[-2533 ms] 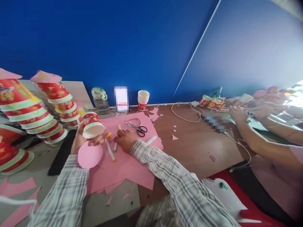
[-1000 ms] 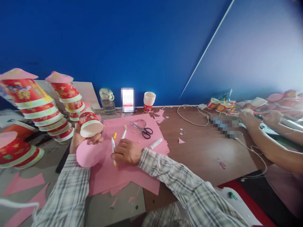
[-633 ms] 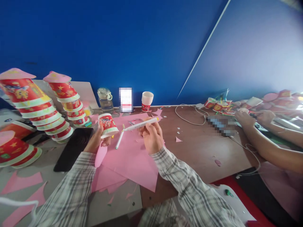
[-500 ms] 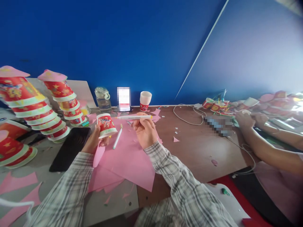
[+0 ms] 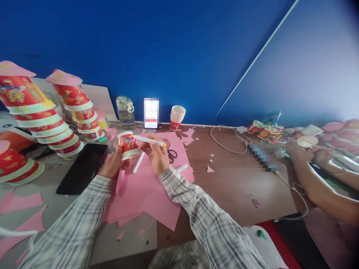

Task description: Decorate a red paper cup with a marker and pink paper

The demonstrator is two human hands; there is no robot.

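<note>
My left hand is closed around a red paper cup, held upside down above the pink paper sheets. A pink paper piece hangs edge-on below that hand. My right hand grips a white marker with a yellow tip, lying almost level with one end touching the cup's base. A second marker lies on the pink paper between my hands. Scissors and a white marker cap rest just right of my right hand.
Stacks of red cups topped with pink paper stand at the left, beside a black phone. A glass jar and a white cup stand by the blue wall. Another person's arms work at the right near a white cable.
My right hand picked the marker up off the pink paper and brought it to the cup. My left hand turned the cup from mouth-forward to base-up.
</note>
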